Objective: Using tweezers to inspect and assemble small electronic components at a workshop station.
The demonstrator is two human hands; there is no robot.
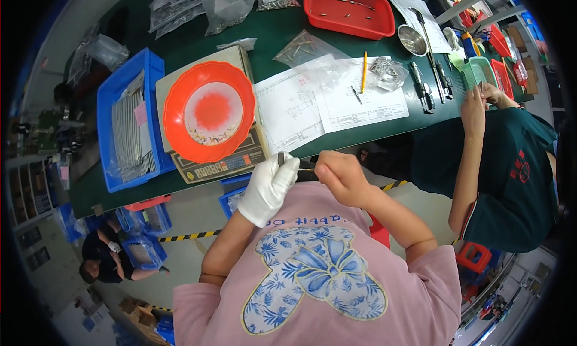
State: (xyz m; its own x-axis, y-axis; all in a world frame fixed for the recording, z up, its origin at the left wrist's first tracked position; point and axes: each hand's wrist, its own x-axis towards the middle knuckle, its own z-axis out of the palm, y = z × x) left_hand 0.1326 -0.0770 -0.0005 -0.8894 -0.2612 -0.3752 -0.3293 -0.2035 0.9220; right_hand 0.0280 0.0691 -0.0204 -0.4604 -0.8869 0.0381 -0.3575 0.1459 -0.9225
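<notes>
My left hand [270,187], in a white glove, is closed in front of my chest with a small dark piece [280,159] showing at its fingertips. Close beside it, my bare right hand [342,176] is curled into a fist, and what it holds is hidden by the fingers. Both hands are off the table, just past its near edge. Nearest to them is a cardboard box [225,166], on which rests a scalloped orange-red bowl [174,109] with small bits in its pale bottom. Drawing sheets [288,115] lie right of the box.
A blue tray [111,157] of long grey strips stands left. A yellow pencil [364,72], bagged parts [387,72], a red tray [350,26] and a metal bowl [412,41] lie on the green table [336,142]. A co-worker [502,172] sits close at right.
</notes>
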